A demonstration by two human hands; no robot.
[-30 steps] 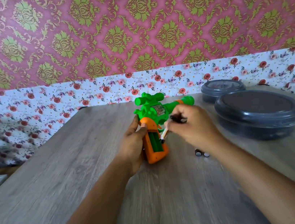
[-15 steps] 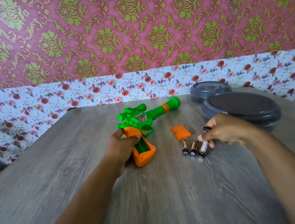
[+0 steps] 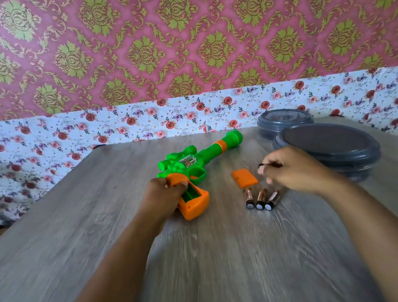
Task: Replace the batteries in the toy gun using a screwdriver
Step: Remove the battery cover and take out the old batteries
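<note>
The toy gun (image 3: 195, 166) lies on its side on the table (image 3: 78, 244), barrel pointing away and to the right, orange grip nearest the person. The left hand (image 3: 163, 199) is closed around the upper part of the grip, holding the gun down against the table; the battery compartment in the grip stands open, its green interior exposed and apparently empty. The orange compartment cover (image 3: 244, 177) lies loose on the table to the right of the gun, apart from it. Three batteries (image 3: 259, 197) lie side by side just beyond the cover's near edge, close together. The right hand (image 3: 295, 173) hovers above and beside the batteries with fingers loosely curled around a thin dark tool, probably the screwdriver (image 3: 270, 165), pinched near its top; motion blur prevents a firmer reading. Two lidded grey containers (image 3: 328, 148) sit at the right rear. Assessment: the gun appears to be hollow moulded plastic, light and rigid, liable to slide or spin on the smooth table unless pinned as it is now; the grip is the sound place to hold it. The batteries are small, smooth cylinders, dense for their size and prone to roll; each is best taken by its sides between thumb and fingertip. The cover is thin and light; its retaining tabs could be fragile.
</note>
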